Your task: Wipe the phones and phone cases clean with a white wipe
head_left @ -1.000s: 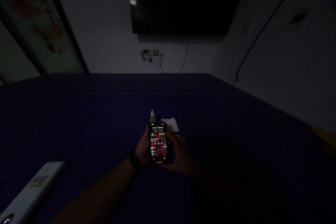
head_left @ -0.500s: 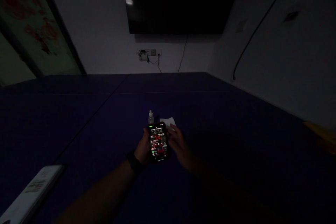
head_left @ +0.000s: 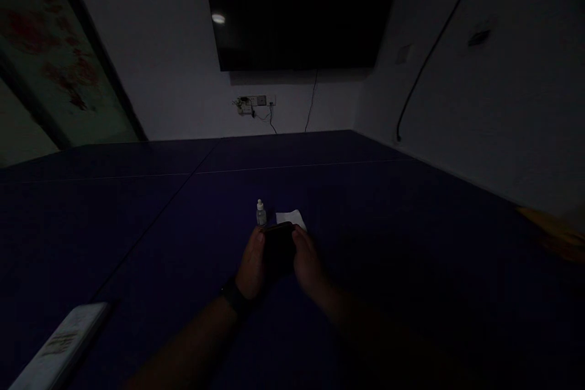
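Between my two hands is a phone (head_left: 278,247), its screen dark and its top edge tilted away from me. My left hand (head_left: 251,262) grips its left side, thumb near the upper corner. On the right side, my right hand (head_left: 308,259) is closed around the other edge. Just beyond the phone stands a small clear bottle with a white dropper cap (head_left: 261,213). A white paper or cloth (head_left: 291,217) lies to the right of the bottle, partly hidden by the phone and my right hand.
A dark blue surface (head_left: 219,195) stretches to the wall. At the lower left lies a long white box (head_left: 61,344). A large dark TV (head_left: 301,12) hangs above wall sockets (head_left: 256,102) with cables. Something yellow (head_left: 548,228) lies at the right.
The phone's lit screen has gone dark and the phone has tipped flatter. My right hand has closed onto its right edge. The view has shifted slightly.
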{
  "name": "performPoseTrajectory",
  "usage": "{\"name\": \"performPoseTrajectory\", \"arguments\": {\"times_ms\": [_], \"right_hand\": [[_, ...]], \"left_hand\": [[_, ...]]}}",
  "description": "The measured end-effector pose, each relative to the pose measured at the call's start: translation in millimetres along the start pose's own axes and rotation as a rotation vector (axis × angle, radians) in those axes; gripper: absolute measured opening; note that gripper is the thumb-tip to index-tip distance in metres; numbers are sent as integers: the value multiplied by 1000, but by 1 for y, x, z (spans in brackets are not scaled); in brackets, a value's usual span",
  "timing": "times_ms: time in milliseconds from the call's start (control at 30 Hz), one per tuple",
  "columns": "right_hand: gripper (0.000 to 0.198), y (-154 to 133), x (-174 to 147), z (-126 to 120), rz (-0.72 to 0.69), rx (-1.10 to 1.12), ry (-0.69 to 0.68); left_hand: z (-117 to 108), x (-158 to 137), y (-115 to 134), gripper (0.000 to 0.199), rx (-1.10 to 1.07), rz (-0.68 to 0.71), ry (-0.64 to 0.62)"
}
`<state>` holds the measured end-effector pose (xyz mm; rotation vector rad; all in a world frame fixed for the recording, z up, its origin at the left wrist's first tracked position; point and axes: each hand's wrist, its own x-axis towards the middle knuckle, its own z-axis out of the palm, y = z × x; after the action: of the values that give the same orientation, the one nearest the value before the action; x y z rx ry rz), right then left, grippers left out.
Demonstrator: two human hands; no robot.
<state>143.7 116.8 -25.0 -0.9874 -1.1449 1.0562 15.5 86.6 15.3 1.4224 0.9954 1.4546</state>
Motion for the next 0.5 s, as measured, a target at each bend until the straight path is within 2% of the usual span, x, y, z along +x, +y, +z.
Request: {"name": "performPoseTrajectory", "arguments": {"times_ms": [67, 167, 233, 400, 500], "right_hand": [[51, 1, -3, 3, -39, -22, 27], [48, -1, -7, 4, -98, -74, 8], [44, -6, -10, 2, -141, -120, -29], [32, -21, -19, -3, -272, -228, -178], [28, -27, -25, -5, -352, -278, -240]], "left_hand": [[-4, 1, 7, 41, 162, 44, 66], [-9, 3, 19, 27, 252, 78, 76], [-11, 4, 28, 22, 347, 126, 43], [-11, 0, 45, 25, 743, 291, -128], [-11, -6, 46, 26, 891, 357, -147]]}}
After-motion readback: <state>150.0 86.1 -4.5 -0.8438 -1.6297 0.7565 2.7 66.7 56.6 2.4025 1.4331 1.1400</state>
